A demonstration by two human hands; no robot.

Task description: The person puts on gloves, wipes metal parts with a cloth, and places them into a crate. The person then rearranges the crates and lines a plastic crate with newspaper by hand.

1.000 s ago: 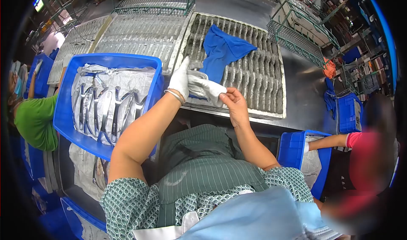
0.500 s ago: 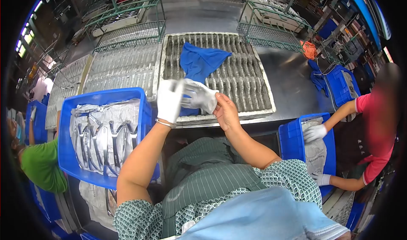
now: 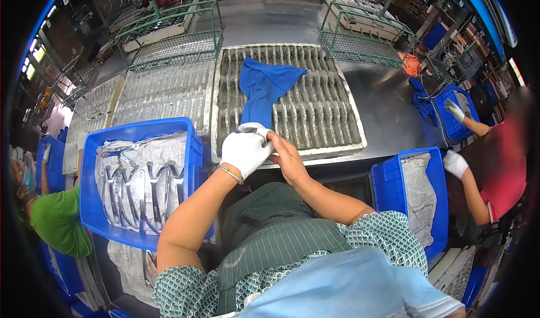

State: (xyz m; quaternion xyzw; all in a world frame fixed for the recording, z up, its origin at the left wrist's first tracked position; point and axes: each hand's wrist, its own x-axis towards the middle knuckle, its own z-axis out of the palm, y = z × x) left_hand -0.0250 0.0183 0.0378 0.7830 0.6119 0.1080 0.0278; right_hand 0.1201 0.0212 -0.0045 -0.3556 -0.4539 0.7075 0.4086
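My left hand [image 3: 247,151] wears a white knitted glove and is closed around a second white glove [image 3: 255,128], bunched up in front of it. My bare right hand [image 3: 288,159] meets it from the right, its fingers pressed together at the loose glove's edge; the fingertips are partly hidden. Just beyond both hands, a blue cloth [image 3: 267,84] lies crumpled over a ridged grey tray [image 3: 315,115] with a pale rim.
At left stands a blue bin [image 3: 138,125] with curved shiny metal parts [image 3: 149,191] on paper. Another paper-lined blue bin [image 3: 385,186] is at right. Green wire racks [image 3: 177,51] stand farther back. Co-workers in green [image 3: 59,222] and red [image 3: 500,166] flank me.
The loose glove, spread between my hands before, is now bunched up as my hands have come together. The co-worker at right has taken both gloved hands out of the near bin.
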